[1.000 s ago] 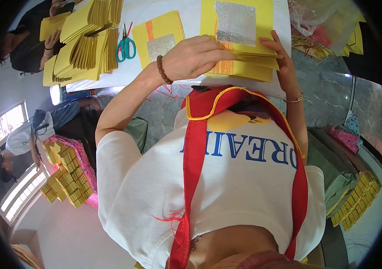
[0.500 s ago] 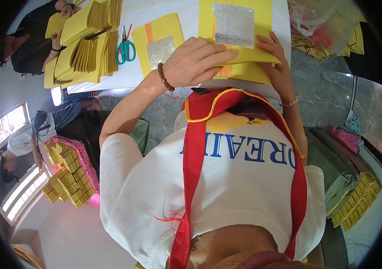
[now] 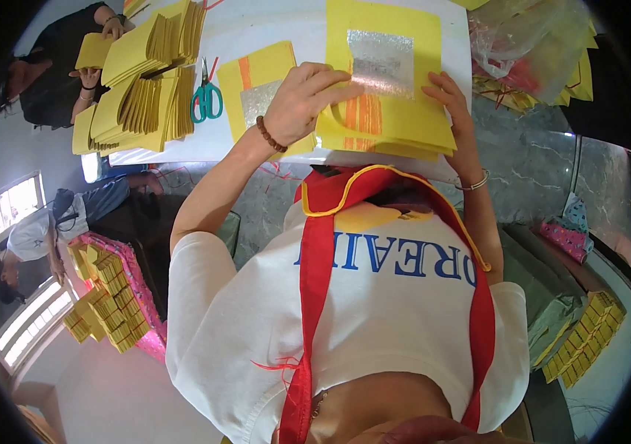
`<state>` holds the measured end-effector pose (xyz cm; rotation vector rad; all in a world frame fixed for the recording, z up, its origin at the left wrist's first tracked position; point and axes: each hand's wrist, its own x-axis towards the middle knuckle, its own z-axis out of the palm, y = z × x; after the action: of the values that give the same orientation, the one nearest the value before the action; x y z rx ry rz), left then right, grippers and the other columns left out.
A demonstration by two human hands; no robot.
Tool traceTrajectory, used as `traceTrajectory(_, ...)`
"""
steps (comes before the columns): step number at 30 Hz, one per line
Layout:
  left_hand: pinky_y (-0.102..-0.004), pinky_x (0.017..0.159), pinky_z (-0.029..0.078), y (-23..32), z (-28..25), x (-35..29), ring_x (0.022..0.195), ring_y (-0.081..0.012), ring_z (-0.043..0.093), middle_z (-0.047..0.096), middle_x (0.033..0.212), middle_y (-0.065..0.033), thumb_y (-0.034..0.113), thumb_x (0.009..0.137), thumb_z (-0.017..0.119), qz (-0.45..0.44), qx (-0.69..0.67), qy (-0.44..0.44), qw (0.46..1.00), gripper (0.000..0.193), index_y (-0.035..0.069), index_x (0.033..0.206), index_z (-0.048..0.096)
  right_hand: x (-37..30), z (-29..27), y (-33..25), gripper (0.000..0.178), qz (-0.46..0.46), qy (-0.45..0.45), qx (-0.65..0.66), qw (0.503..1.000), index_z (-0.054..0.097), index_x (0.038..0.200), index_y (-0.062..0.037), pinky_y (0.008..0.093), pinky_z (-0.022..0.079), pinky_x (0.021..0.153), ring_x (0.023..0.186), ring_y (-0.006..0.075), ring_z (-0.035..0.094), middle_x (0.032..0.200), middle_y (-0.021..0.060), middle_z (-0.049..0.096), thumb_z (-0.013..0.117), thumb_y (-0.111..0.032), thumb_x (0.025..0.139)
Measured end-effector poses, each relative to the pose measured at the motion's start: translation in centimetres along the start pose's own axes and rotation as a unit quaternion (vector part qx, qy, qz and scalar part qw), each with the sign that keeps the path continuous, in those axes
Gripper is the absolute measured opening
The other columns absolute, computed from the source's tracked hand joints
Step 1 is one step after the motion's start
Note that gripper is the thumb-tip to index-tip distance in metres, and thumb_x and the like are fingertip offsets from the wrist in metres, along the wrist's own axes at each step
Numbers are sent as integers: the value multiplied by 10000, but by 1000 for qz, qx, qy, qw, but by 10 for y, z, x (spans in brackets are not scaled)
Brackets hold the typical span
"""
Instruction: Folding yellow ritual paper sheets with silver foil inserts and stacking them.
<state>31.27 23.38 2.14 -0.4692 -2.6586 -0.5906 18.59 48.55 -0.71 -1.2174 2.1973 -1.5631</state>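
In front of me on the table lies a stack of yellow paper sheets (image 3: 412, 137), with a silver foil square (image 3: 382, 63) on its upper part and orange stripes (image 3: 362, 122) below the foil. My left hand (image 3: 306, 103), with a brown bead bracelet, pinches the stack's left side by the foil's lower corner. The paper bulges up slightly there. At the right edge, my right hand (image 3: 454, 111) grips the stack; its fingertips rest on top and its thumb is hidden. Beside my left hand is another yellow sheet (image 3: 245, 66) with foil and an orange stripe.
Teal-handled scissors (image 3: 207, 102) lie left of the second sheet, near fanned yellow paper bundles (image 3: 138, 103). A person (image 3: 56, 66) handles paper at far left. Another person (image 3: 34, 229) sits by bundled paper (image 3: 112, 296). A clear plastic bag (image 3: 526, 48) is at right.
The raised lower part of the yellow paper has come down flatter, showing the orange stripes. My left hand has drawn back left to the edge; my right hand has shifted slightly down.
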Motion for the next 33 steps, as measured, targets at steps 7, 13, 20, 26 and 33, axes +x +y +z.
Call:
traceTrajectory(7, -339, 732, 457, 18, -11, -9, 830, -259, 563, 620, 933, -85, -32, 677, 538, -2, -124, 18, 992, 365, 77, 1013, 629, -8, -16, -11, 298, -107, -79, -123, 983, 591, 1042, -121, 392, 308, 1002, 1208, 265, 449, 1174, 66, 567, 609, -83, 747)
traceTrajectory(13, -347, 717, 453, 29, -16, -18, 788, -288, 568, 605, 866, -134, 114, 828, 554, -132, -251, -33, 959, 189, 31, 989, 608, -16, -18, -30, 244, -28, -120, -74, 990, 590, 1020, -117, 389, 349, 870, 981, 222, 573, 1030, 59, 626, 594, -128, 777)
traceTrajectory(20, -373, 541, 408, 29, -4, 4, 584, -293, 531, 531, 619, -129, 237, 903, 516, -308, -228, 14, 924, 233, 17, 969, 556, 2, -4, -28, 302, 191, -51, 83, 977, 542, 1134, -48, 315, 438, 760, 918, 190, 580, 1010, 94, 618, 570, -166, 857)
traceTrajectory(26, -346, 462, 378, -3, 25, 3, 485, -254, 502, 503, 564, -134, 264, 886, 545, -373, -290, 43, 880, 267, 3, 923, 500, 16, 9, -38, 408, 197, 87, 159, 964, 501, 1213, -42, 244, 452, 773, 893, 118, 575, 1060, 105, 614, 603, -181, 843)
traceTrajectory(33, -254, 465, 383, -8, 23, 17, 521, -87, 498, 575, 641, -46, 177, 886, 558, -450, -474, 63, 754, 292, 1, 1088, 442, 27, 7, -25, 342, 224, 46, 11, 973, 613, 1113, -66, 262, 478, 694, 757, 146, 623, 938, 141, 665, 645, -184, 794)
